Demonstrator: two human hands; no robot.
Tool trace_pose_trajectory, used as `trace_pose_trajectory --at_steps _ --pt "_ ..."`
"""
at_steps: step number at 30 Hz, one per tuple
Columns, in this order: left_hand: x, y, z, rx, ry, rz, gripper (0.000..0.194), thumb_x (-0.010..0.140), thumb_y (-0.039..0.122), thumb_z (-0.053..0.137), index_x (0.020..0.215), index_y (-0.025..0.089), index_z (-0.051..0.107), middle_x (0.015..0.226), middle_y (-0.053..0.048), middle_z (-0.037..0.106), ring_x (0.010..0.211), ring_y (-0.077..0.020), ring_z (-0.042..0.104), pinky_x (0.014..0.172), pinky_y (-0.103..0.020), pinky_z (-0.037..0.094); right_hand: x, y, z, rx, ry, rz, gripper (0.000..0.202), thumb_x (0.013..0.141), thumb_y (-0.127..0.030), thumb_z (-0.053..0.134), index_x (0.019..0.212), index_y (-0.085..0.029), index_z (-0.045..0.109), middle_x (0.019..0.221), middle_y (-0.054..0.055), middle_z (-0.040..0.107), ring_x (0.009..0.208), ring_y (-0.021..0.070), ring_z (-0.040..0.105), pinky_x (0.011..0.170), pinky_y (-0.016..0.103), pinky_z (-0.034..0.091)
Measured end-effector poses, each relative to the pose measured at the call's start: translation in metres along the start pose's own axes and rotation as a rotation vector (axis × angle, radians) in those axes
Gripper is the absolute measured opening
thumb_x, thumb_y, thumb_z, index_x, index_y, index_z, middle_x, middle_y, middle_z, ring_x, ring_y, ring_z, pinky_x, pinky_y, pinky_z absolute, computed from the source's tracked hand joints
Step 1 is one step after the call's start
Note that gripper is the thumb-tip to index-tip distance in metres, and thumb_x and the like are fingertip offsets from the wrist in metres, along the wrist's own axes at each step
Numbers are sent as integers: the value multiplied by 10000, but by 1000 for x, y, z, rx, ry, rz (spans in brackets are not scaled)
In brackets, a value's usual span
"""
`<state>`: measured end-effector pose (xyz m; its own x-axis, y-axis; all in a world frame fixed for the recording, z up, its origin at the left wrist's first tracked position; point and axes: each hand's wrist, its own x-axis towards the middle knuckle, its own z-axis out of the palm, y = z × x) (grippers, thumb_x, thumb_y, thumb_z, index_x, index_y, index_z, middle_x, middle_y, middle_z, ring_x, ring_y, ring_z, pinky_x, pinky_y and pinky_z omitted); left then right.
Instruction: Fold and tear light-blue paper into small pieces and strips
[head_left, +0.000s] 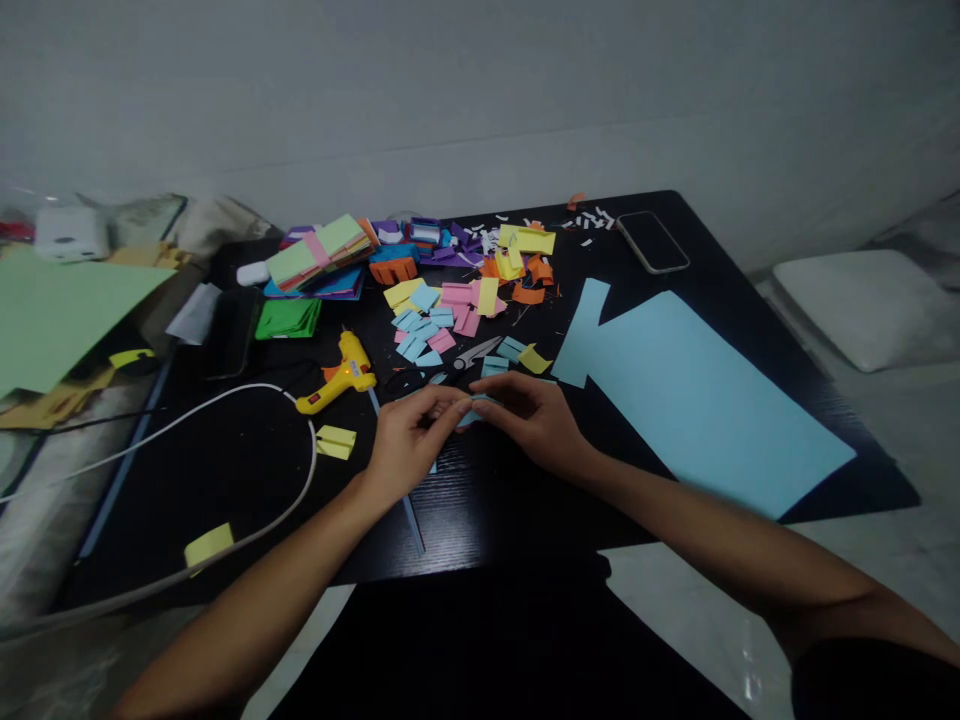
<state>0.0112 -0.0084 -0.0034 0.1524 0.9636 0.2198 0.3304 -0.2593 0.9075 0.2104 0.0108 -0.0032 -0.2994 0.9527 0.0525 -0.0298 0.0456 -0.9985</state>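
Note:
Between the fingertips of both hands is a small piece of light blue paper, partly covered by the fingers. My left hand pinches its left side, and my right hand pinches its right side. Just beyond the hands lie scissors, their handles partly hidden. Small folded blue paper pieces are heaped past them, mixed with pink pieces and yellow ones. A yellow glue gun rests left of my left hand, with a glue stick running below my left wrist.
A large light blue sheet and a blue strip lie to the right. A phone is at the back right. Stacked coloured paper and a green bundle stand back left. A white cable loops across the left side.

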Motion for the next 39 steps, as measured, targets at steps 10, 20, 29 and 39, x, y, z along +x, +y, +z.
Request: trace_pose_trajectory --at_steps 10,20,29,39 --pt "6 0 1 -216 10 -134 173 921 343 751 925 170 760 778 -38 792 676 -165 758 682 -285 642 4 4 1 21 103 -18 199 835 -422 839 890 -234 805 896 29 809 828 193 749 842 372 619" --pt "4 1 -5 17 -33 -51 213 1005 363 630 895 191 691 742 -18 757 659 -148 710 622 -248 545 5 6 -1 21 113 1 201 839 -416 835 913 -233 801 872 24 798 790 181 742 782 354 625" --pt "3 -3 -3 -48 -143 -40 181 1034 362 582 1008 200 660 808 -24 749 743 -168 714 710 -278 550 8 4 -7 125 49 93 280 842 -461 818 1004 -232 805 953 30 804 822 186 749 841 357 625" --pt "5 1 -1 -31 -94 -39 182 970 365 667 929 189 689 677 26 610 596 -113 552 576 -229 451 8 11 -4 133 78 74 319 776 -430 874 981 -219 749 987 45 786 864 186 745 815 337 633"
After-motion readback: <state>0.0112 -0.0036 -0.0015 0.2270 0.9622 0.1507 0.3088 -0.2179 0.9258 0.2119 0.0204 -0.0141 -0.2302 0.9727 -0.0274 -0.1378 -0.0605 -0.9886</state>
